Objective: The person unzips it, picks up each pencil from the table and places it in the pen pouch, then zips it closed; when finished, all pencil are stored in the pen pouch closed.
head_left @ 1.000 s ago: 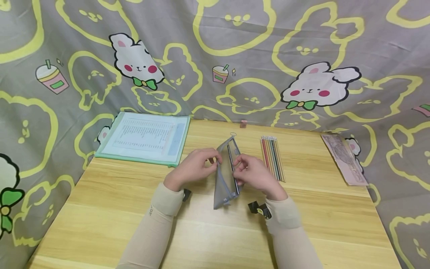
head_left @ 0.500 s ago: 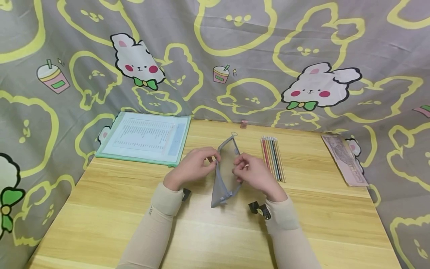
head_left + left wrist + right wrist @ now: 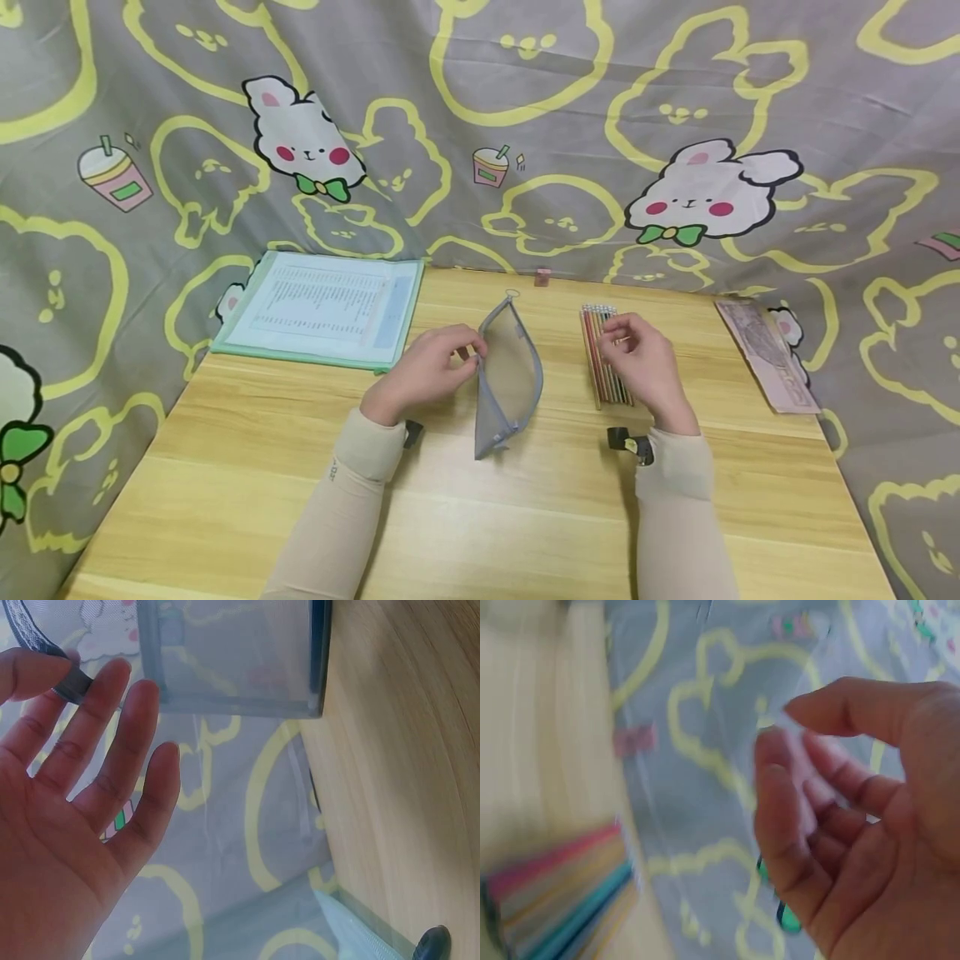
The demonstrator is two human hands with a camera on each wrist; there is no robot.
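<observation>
A grey-blue mesh zip pouch (image 3: 491,421) stands with its mouth spread wide near the middle of the table. My left hand (image 3: 431,367) pinches its left rim between thumb and index finger. In the left wrist view the other fingers of the left hand (image 3: 90,795) extend loosely below the pouch (image 3: 232,660). A row of colored pencils (image 3: 597,358) lies to the right of the pouch. Over the pencils hovers my right hand (image 3: 643,358), fingers loosely bent. The right wrist view shows nothing held in the right hand (image 3: 840,825), with the pencils (image 3: 570,896) off to its left.
A green-edged folder (image 3: 322,308) with a printed sheet lies at the back left. At the far right is a pinkish printed paper resembling a banknote (image 3: 772,358). A small pink tag (image 3: 542,277) sits at the back edge, below the patterned curtain (image 3: 570,233).
My right hand has let go of the pouch and moved right, over the pencils. The dark pencil seen in the pouch's mouth has dropped from sight. My left hand keeps its pinch.
</observation>
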